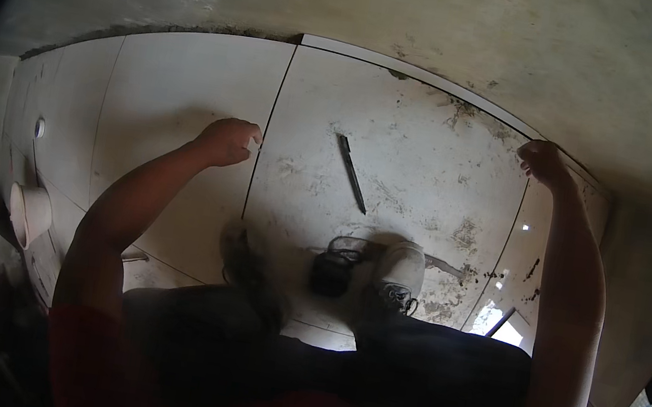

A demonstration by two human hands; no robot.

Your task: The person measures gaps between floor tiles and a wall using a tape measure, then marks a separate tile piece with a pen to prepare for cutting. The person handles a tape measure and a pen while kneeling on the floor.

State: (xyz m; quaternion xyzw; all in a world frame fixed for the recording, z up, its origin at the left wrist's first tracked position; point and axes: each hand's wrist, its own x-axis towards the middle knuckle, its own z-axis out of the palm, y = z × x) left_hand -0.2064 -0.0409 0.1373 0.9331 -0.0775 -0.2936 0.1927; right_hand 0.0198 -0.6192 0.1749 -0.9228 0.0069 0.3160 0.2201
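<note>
My left hand hangs above the pale floor tiles, just left of a dark tile joint. Its fingers are loosely curled, with a small gap between thumb and forefinger and nothing visible there. At the foot of the far wall, my right hand is closed, fingers bent inward, at the right end of a narrow white skirting strip. Whether it grips the strip or something small is hidden. Between the hands a dark pen-like marker lies on a dirt-smeared tile.
Close to my shoes lies a small black object with a looped cord. A pale bucket-like container and a white roll are at the left. The bare plaster wall bounds the far side. Crumbs of dirt lie at the right.
</note>
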